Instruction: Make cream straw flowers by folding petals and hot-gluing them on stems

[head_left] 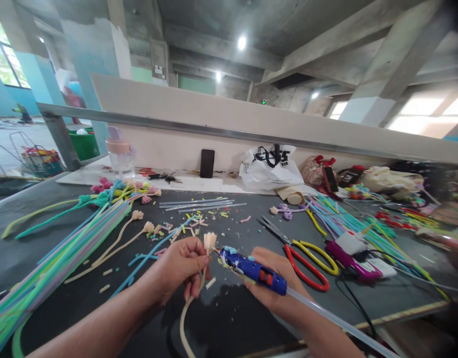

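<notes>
My left hand [190,266] pinches a cream pipe-cleaner stem whose top end carries a tuft of short cream pieces [210,240]. The rest of the stem [184,323] curves down toward the table's front edge. In my right hand [269,268] is a blue glue gun [251,268], with a long clear glue stick [333,320] running out of its back. Its nozzle points left and comes close to the tuft; whether they touch I cannot tell. Red-and-yellow-handled scissors [307,263] lie open just right of my right hand. Short cut pieces [191,226] are scattered beyond my left hand.
Bundled coloured pipe cleaners [91,238] cover the left side, beside finished-looking cream flowers [149,227]. Clear glue sticks [199,203] lie farther back. A purple glue gun [357,266] with a cord sits right. A phone [207,163], lidded cup [120,156] and white bag [269,169] stand along the back.
</notes>
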A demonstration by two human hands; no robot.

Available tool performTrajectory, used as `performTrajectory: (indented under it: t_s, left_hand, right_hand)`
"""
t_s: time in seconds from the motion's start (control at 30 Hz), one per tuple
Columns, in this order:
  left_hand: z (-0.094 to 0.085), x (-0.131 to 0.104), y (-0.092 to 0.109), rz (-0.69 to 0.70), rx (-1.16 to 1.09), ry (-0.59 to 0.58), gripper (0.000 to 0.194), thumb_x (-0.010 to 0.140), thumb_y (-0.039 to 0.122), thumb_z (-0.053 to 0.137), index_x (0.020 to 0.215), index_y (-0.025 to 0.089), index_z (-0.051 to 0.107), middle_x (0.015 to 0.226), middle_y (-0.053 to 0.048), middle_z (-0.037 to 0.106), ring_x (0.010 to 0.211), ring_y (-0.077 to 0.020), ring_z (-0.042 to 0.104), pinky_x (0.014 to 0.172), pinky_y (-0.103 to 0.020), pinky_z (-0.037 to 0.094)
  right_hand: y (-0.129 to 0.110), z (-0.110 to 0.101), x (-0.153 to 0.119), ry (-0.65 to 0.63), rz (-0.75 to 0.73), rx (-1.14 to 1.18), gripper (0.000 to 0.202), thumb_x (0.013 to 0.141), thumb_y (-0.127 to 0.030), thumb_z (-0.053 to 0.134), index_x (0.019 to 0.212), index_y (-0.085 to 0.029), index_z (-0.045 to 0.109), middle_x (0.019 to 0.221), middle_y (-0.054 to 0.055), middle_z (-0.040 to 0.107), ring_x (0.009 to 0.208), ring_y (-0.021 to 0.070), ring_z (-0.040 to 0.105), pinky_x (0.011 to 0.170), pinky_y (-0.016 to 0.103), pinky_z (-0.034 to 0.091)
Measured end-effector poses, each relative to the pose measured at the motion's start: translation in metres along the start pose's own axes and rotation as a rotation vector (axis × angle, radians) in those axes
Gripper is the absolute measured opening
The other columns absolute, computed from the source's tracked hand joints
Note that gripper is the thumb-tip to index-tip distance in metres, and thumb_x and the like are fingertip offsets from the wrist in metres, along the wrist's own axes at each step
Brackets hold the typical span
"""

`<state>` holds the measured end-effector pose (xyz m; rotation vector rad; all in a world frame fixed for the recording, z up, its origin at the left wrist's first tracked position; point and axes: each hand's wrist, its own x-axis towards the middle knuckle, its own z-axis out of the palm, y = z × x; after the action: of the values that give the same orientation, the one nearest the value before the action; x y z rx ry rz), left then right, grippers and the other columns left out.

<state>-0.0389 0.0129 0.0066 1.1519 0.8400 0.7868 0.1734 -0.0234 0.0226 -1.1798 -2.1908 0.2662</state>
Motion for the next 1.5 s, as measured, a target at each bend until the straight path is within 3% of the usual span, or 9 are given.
performTrajectory:
  t_s: [0.3,0.67,1.07,1.2,1.3,1.5]
  left_hand:
    - [-0.001,0.000,-0.003,0.001,0.037,-0.007,0.026,0.069,0.033,0.061,0.070,0.018,0.040,0.052,0.002,0.062,0.028,-0.0071,0.048,0.024,-0.012,0.031]
    - [-0.003,0.003,-0.008,0.017,0.063,-0.010,0.026,0.070,0.034,0.060,0.069,0.017,0.041,0.051,0.002,0.061,0.028,-0.0078,0.049,0.024,-0.013,0.032]
    - [-0.005,0.004,-0.009,0.020,0.042,-0.010,0.028,0.070,0.036,0.061,0.071,0.017,0.040,0.051,0.003,0.061,0.028,-0.0074,0.048,0.024,-0.013,0.032]
    - [-0.005,0.004,-0.008,0.025,0.029,0.013,0.029,0.070,0.036,0.062,0.071,0.017,0.040,0.053,0.002,0.062,0.028,-0.0071,0.048,0.025,-0.013,0.033]
    - [-0.005,0.003,-0.008,0.030,0.015,0.009,0.029,0.070,0.036,0.063,0.071,0.017,0.040,0.052,0.002,0.061,0.028,-0.0073,0.048,0.025,-0.013,0.032]
    - [-0.009,0.002,-0.007,0.077,-0.062,-0.027,0.025,0.074,0.034,0.062,0.071,0.016,0.044,0.058,0.001,0.063,0.029,-0.0058,0.047,0.026,-0.013,0.033]
  right_hand:
    - [-0.002,-0.001,-0.001,-0.009,0.065,-0.031,0.024,0.067,-0.010,0.053,0.058,-0.020,0.033,0.060,-0.004,0.040,0.056,0.0101,0.043,0.053,0.023,0.028]
    - [-0.004,-0.001,0.001,-0.016,0.093,-0.043,0.022,0.067,-0.011,0.052,0.056,-0.019,0.034,0.058,-0.004,0.040,0.054,0.0094,0.043,0.052,0.021,0.027]
    - [-0.002,0.000,0.003,-0.045,0.099,-0.027,0.021,0.067,-0.010,0.051,0.055,-0.019,0.036,0.057,-0.004,0.040,0.054,0.0094,0.043,0.051,0.021,0.028]
    - [-0.002,0.001,0.004,-0.075,0.033,-0.012,0.019,0.068,-0.010,0.052,0.057,-0.019,0.039,0.059,-0.004,0.042,0.056,0.0096,0.044,0.052,0.021,0.028]
    - [0.001,0.003,0.004,-0.037,0.070,0.009,0.021,0.072,-0.013,0.053,0.057,-0.019,0.040,0.059,-0.005,0.042,0.054,0.0090,0.044,0.051,0.021,0.029]
    - [0.013,0.007,0.001,0.156,0.141,-0.023,0.019,0.076,-0.022,0.056,0.062,-0.020,0.043,0.061,-0.003,0.045,0.056,0.0115,0.048,0.054,0.022,0.035]
